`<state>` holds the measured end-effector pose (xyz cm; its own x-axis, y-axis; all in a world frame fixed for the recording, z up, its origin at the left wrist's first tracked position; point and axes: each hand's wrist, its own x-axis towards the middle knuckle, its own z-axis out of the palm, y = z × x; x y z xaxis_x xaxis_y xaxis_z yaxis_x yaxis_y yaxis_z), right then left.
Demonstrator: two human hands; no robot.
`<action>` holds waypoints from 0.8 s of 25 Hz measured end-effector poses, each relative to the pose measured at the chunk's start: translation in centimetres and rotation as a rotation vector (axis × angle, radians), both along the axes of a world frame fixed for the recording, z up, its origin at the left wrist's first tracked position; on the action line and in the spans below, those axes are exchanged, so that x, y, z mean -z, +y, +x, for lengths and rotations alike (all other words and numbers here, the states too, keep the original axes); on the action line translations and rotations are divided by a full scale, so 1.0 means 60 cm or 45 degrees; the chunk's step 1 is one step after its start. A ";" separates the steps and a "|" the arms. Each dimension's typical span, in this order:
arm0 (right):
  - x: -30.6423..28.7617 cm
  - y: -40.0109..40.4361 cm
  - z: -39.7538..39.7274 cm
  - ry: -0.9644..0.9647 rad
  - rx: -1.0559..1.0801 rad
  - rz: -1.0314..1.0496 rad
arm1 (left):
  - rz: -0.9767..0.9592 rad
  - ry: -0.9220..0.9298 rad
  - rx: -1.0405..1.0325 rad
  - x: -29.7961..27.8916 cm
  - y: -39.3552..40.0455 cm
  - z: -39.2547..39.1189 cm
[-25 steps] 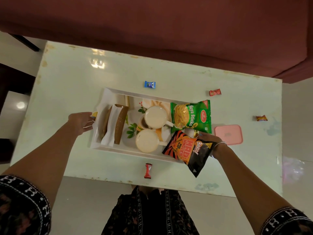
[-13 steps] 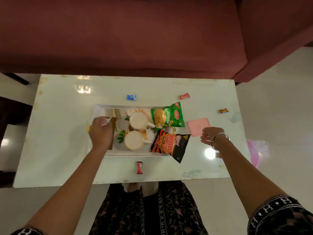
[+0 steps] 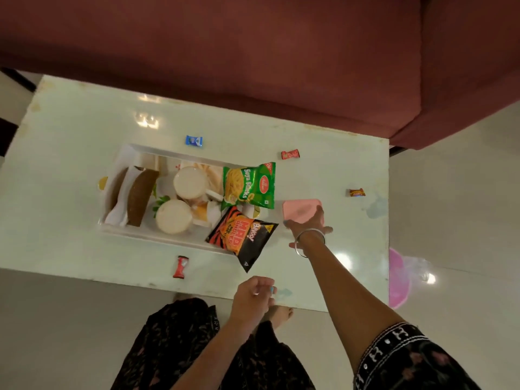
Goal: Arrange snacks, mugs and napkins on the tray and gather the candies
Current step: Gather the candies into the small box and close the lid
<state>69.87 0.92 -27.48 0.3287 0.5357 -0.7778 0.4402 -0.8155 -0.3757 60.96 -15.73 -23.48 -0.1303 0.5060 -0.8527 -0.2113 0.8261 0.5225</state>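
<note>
I am looking down at the white tray [image 3: 118, 230]. It is looking full to me: two mugs [image 3: 189, 182], the napkins [image 3: 121, 204], the green snack bag [image 3: 249, 184] and the orange and black snack bag [image 3: 243, 240], which is hanging over the tray's edge.

The candies are not gathered yet. The blue candy [image 3: 194, 141], two red candies [image 3: 290, 154] and the brown candy [image 3: 357, 192] are lying spread out on the table [image 3: 70, 130].

My right hand [image 3: 308, 222] is lying on the near edge of the pink box [image 3: 298, 211] with fingers spread. I cannot tell if it is gripping. My left hand [image 3: 253, 296] is hanging loosely curled near the table edge, holding nothing.
</note>
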 end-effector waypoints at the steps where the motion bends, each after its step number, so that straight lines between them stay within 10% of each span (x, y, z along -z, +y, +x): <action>1: 0.003 0.009 -0.001 -0.017 -0.035 -0.004 | -0.018 0.009 -0.002 0.005 0.007 0.018; 12: 0.061 0.002 0.034 -0.405 -0.824 0.166 | -0.240 -0.110 -0.488 0.037 0.023 0.084; 20: 0.019 -0.079 0.090 0.323 -0.937 0.174 | -0.373 -0.502 -0.904 0.059 0.061 0.096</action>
<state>75.24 -3.83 -28.65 -0.3259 0.6428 -0.6933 0.7365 -0.2871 -0.6124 66.72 -12.06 -27.02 0.0005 0.1691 -0.9856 -0.8499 0.5195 0.0887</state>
